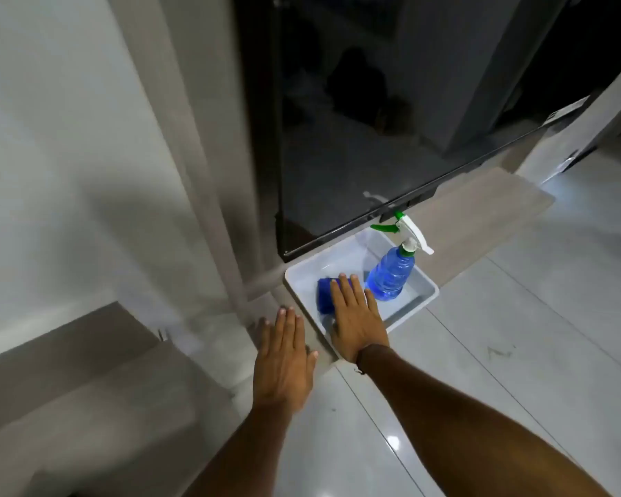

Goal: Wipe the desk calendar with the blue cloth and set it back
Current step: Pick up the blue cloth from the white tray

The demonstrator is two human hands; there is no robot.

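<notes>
The right hand [357, 319] lies flat, fingers pressed together, over a shallow white plastic tray [422, 301] on the pale tiled floor [499, 371]. Just left of those fingers sits a folded blue cloth [324, 294]; the hand hides part of it, and I cannot tell if they touch. Just right of the fingertips stands a clear blue spray bottle [391, 276] with a white and green top. The left hand [284, 356] is flat too, fingers together, outside the tray. No desk calendar can be made out
</notes>
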